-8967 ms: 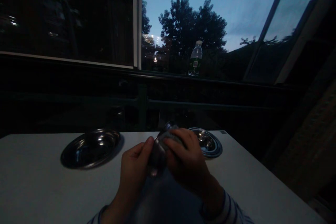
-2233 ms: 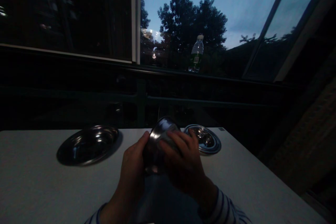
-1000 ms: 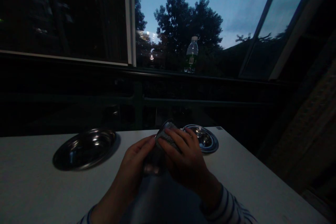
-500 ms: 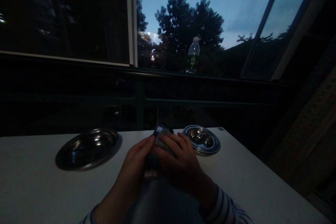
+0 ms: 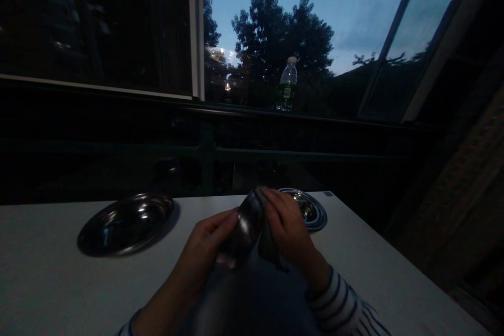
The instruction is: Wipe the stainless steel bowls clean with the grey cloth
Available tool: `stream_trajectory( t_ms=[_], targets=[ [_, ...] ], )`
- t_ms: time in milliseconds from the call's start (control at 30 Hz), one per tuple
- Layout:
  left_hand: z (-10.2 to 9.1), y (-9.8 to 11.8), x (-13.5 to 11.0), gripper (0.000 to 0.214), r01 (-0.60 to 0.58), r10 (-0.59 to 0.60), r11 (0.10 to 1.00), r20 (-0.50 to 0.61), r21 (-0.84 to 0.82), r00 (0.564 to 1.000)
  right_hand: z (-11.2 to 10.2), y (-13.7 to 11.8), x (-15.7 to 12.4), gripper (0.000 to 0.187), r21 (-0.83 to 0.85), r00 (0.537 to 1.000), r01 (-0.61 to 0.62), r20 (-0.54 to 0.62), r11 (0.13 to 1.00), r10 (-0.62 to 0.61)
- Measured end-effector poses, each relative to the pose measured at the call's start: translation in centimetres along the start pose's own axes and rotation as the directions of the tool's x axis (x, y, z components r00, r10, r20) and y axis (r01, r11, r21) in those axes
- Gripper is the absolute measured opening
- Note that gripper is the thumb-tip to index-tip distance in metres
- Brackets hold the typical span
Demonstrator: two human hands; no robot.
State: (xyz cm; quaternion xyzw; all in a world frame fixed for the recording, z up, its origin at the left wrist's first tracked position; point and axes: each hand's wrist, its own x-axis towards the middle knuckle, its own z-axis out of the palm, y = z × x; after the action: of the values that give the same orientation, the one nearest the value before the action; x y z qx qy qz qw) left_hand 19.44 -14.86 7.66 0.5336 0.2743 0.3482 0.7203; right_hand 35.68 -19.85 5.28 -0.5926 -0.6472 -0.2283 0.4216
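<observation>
Tilted up between my hands is a shiny metal bowl [image 5: 244, 228], its curved side catching a streak of light. My left hand [image 5: 208, 241] grips it from the left, thumb lying on the metal. A dark cloth [image 5: 268, 247] hangs from under my right hand [image 5: 289, 223], which is closed over it and presses it against the bowl's right edge. The bowl's lower part is dim. Behind my right hand sits a stack of small metal dishes [image 5: 318, 218], partly covered by the fingers.
On the left of the white table [image 5: 43, 273] lies a large oval metal dish [image 5: 126, 226]. A clear bottle [image 5: 287, 86] with a green label stands at the window. The table's right edge [image 5: 397, 260] slants toward me. An open window pane [image 5: 409, 47] is at the right.
My right hand has moved from across the bowl's face to its right edge, with the cloth now hanging down. More of the bowl's shiny side shows. My left hand keeps its hold.
</observation>
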Motion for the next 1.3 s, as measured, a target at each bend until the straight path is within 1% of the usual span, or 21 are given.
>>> stream_trajectory(
  t_ms=[67,167,233,267,333,400,433,467,533,600,633,700,767,833,867,933,1000,1100,1167,1267,1300],
  targets=[
    [0.0,0.0,0.0,0.036,-0.018,0.017,1.0,0.02,0.009,1.0,-0.1,-0.1,-0.1,0.033,0.006,1.0,0.014,0.001,1.0,-0.014],
    [-0.2,0.0,0.2,0.031,-0.077,0.077,0.997,-0.003,-0.003,0.997,-0.3,-1.0,-0.3,0.032,-0.008,0.975,0.22,0.014,0.975,-0.22],
    [-0.2,0.0,0.3,0.029,-0.102,0.102,0.995,-0.009,0.003,0.995,-0.3,-1.3,-0.4,0.031,-0.009,0.959,0.282,0.016,0.959,-0.282],
    [-0.2,0.1,0.3,0.029,-0.105,0.105,0.994,-0.006,0.014,0.994,-0.3,-1.1,-0.3,0.031,-0.008,0.968,0.251,0.006,0.968,-0.251],
    [-0.1,0.3,0.2,0.029,-0.102,0.102,0.994,-0.011,0.041,0.995,-0.3,-0.5,-0.1,0.031,0.008,0.995,0.095,-0.021,0.995,-0.094],
    [-0.1,0.4,0.0,0.03,-0.1,0.103,0.993,-0.04,0.058,0.994,-0.4,-0.1,0.0,0.033,0.028,0.998,-0.05,-0.034,0.998,0.051],
    [-0.1,0.4,0.0,0.03,-0.101,0.104,0.993,-0.054,0.061,0.993,-0.5,-0.2,0.0,0.033,0.028,0.997,-0.065,-0.029,0.997,0.066],
    [-0.1,0.3,0.0,0.03,-0.098,0.102,0.993,-0.061,0.062,0.993,-0.6,-0.5,0.0,0.033,0.022,0.999,-0.035,-0.022,0.999,0.035],
    [-0.3,0.1,0.1,0.03,-0.098,0.101,0.994,-0.06,0.057,0.993,-0.7,-1.5,-0.3,0.032,0.001,0.994,0.111,-0.004,0.994,-0.111],
    [-0.4,-0.1,0.3,0.029,-0.114,0.117,0.992,-0.05,0.049,0.992,-0.7,-2.3,-0.5,0.03,-0.015,0.969,0.246,0.012,0.969,-0.246],
    [-0.5,-0.2,0.3,0.027,-0.128,0.13,0.991,-0.05,0.051,0.99,-0.6,-2.4,-0.5,0.03,-0.025,0.962,0.273,0.012,0.962,-0.273],
    [-0.3,-0.1,0.3,0.024,-0.142,0.146,0.987,-0.057,0.071,0.988,-0.4,-1.8,-0.5,0.031,-0.045,0.976,0.219,0.0,0.975,-0.22],
    [-0.1,0.1,0.2,0.023,-0.127,0.133,0.987,-0.064,0.098,0.989,0.0,-0.4,-0.3,0.033,-0.028,0.998,0.064,-0.02,0.998,-0.064],
    [0.0,0.3,0.0,0.024,-0.106,0.113,0.989,-0.061,0.104,0.992,0.4,0.8,-0.3,0.034,0.025,0.996,-0.087,-0.022,0.996,0.087],
    [0.1,0.4,0.0,0.024,-0.101,0.108,0.99,-0.061,0.1,0.992,0.5,1.0,-0.3,0.034,0.048,0.992,-0.124,-0.015,0.991,0.125],
    [0.0,0.4,0.0,0.024,-0.102,0.109,0.991,-0.074,0.087,0.991,0.6,0.6,-0.4,0.035,0.054,0.995,-0.098,-0.001,0.994,0.098],
    [-0.1,0.4,0.1,0.024,-0.099,0.105,0.993,-0.086,0.07,0.991,0.4,-0.6,-0.7,0.035,0.023,0.999,0.035,0.007,0.999,-0.035],
    [-0.1,0.2,0.1,0.026,-0.093,0.094,0.996,-0.072,0.014,0.993,0.0,-2.1,-0.8,0.033,-0.025,0.971,0.237,0.012,0.971,-0.237],
    [0.1,0.1,0.0,0.027,-0.088,0.087,0.996,-0.071,-0.018,0.994,-0.1,-2.0,-0.6,0.033,-0.046,0.976,0.215,-0.004,0.975,-0.216],
    [0.4,0.1,-0.2,0.027,-0.073,0.068,0.996,-0.102,-0.055,0.993,0.0,-1.2,-0.4,0.035,-0.047,0.998,0.053,-0.015,0.997,-0.054],
    [0.5,0.1,-0.2,0.026,-0.073,0.064,0.995,-0.115,-0.073,0.991,0.0,-1.2,-0.5,0.036,-0.047,0.999,0.044,-0.01,0.998,-0.044]
  ],
)
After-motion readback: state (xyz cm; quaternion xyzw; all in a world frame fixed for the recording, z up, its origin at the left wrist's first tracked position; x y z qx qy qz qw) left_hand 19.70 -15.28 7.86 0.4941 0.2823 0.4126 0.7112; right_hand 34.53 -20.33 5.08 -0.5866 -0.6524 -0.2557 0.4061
